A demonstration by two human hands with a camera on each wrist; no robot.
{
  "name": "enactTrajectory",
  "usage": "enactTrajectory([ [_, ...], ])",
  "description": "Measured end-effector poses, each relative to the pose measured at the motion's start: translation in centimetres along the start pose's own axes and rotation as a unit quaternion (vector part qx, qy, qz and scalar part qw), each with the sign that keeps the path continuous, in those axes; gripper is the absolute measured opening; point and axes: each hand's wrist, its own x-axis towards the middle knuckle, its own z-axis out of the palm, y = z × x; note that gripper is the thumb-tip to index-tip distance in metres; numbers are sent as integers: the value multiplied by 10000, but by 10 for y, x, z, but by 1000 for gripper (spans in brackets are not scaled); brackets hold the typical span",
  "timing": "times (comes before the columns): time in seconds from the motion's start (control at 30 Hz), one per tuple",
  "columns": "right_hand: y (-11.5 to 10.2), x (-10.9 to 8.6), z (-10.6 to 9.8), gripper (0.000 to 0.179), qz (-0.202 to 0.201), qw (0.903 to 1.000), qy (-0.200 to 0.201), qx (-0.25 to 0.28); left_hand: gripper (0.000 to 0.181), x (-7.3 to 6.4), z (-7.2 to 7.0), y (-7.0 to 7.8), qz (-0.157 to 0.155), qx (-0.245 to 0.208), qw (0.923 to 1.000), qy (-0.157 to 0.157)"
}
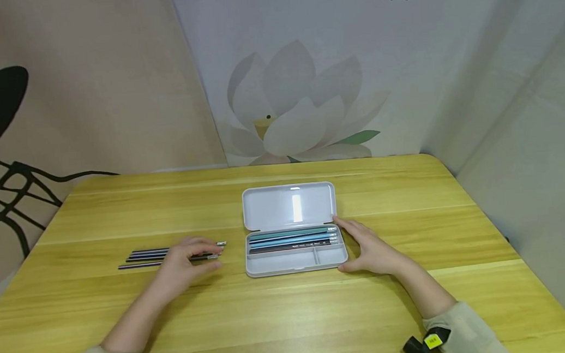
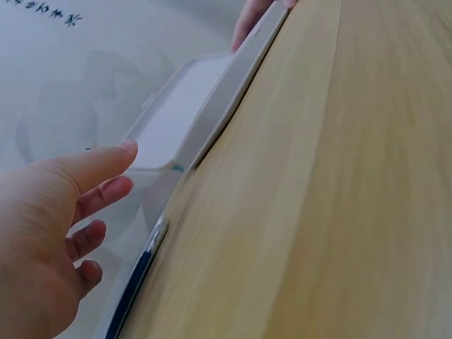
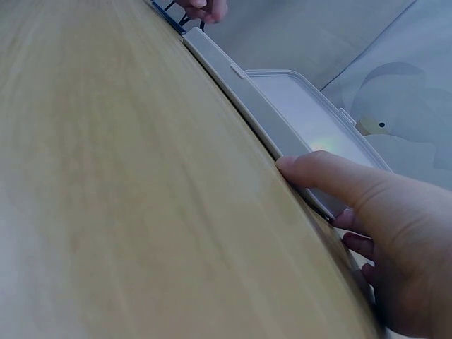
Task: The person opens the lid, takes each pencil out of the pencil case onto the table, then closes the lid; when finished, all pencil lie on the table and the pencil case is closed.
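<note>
A pale pencil case lies open on the desk, a row of pencils in its long far compartment. The right hand grips the case's right end between thumb and fingers. The left hand is over some loose pencils – left of the case – its grip wide, thumb apart from the fingers.

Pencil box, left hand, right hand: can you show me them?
Pencil box [image 1: 281,261], head view: its bare front compartment.
Left hand [image 1: 181,264], head view: the hand's back.
Right hand [image 1: 372,249], head view: the hand's back.
</note>
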Motion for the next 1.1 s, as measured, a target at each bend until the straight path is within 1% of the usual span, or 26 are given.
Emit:
enactTrajectory([
  [0.27,1,0,0,105,-7,10000,15,-30,26,16,17,9,207,-189,9995,-131],
  [0.47,1,0,0,106,-49,10000,22,-19,26,30,30,17,475,-221,9985,-125],
  [0.6,1,0,0,106,-80,10000,25,-18,24,38,38,21,513,-177,9984,-180],
  [0.87,2,1,0,106,-120,9999,58,-26,20,56,53,24,497,16,9985,-238],
  [0.97,1,1,0,106,-103,9999,47,-15,18,61,57,26,366,117,9988,-287],
  [1.1,1,1,0,106,-81,10000,27,-11,19,65,60,27,194,208,9987,-426],
])
